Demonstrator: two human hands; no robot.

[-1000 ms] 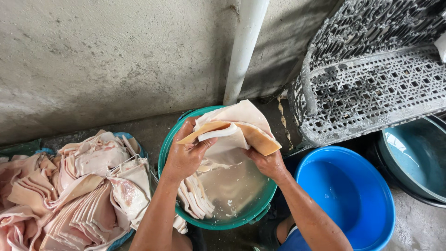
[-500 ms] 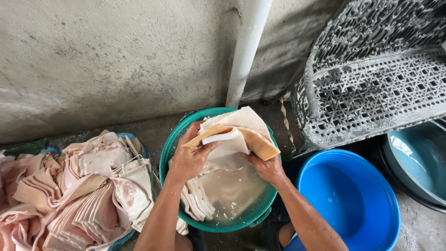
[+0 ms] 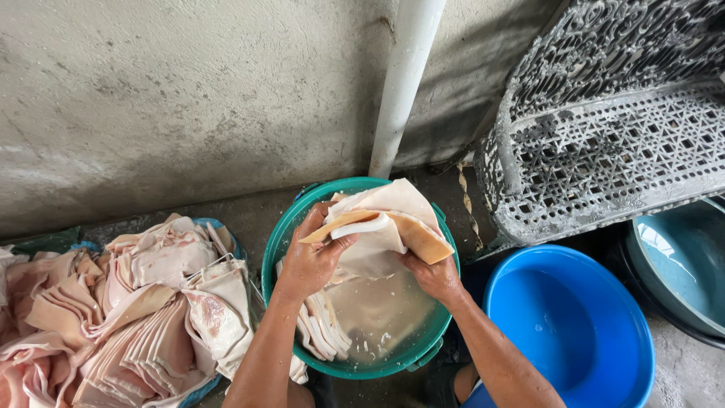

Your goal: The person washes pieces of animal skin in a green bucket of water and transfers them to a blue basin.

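Note:
Both hands hold a large folded slab of pale pork skin [image 3: 385, 227] above a green basin [image 3: 279, 249]. My left hand [image 3: 310, 261] grips its left edge with the thumb on top. Under the slab's right side, my right hand [image 3: 430, 276] supports it. The basin holds cloudy water and several more pale slabs [image 3: 321, 329] along its left wall.
A big heap of pink and white pork skin pieces [image 3: 121, 310] lies in a blue container at the left. A blue basin [image 3: 566, 325] stands at the right, a teal one [image 3: 680, 264] beyond it. An ornate grey metal bench [image 3: 604, 143], a white pipe [image 3: 404, 83] and a concrete wall stand behind.
The slab stays in both hands above the green basin; its folds have shifted slightly as the hands worked it. The view has drifted a little.

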